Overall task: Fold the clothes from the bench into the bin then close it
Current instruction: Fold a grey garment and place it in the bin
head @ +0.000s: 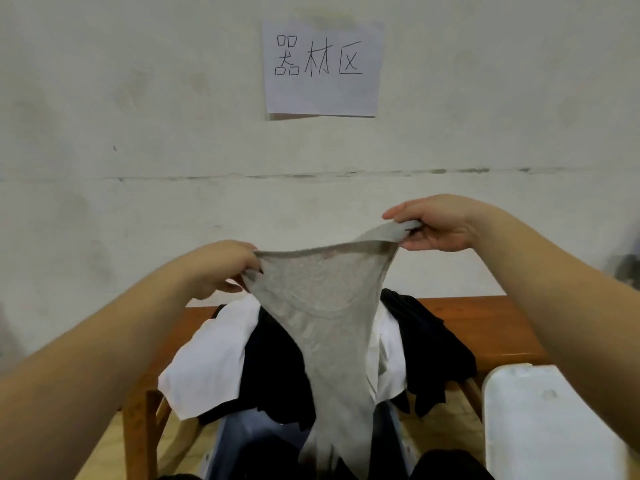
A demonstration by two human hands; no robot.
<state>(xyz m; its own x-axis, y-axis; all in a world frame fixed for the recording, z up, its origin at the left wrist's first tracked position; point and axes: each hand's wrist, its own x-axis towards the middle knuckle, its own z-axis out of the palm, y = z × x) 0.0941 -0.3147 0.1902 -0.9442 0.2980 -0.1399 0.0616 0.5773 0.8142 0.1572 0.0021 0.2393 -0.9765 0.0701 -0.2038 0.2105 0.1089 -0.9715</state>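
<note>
1. Here the left hand and right hand each pinch a top corner of a grey top, both grips closed on the cloth, in the middle of the frame
2. The top hangs down over the open bin at lower centre
3. White shirt and dark clothes lie on the wooden table
4. A white lid sits at lower right; a paper sign hangs on the wall at the top

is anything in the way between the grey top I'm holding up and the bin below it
Nothing visible blocks it. The grey top hangs from both hands straight down toward the open bin; its lid lies off to the right. White and dark clothes overhang the bin's far edge.
</note>
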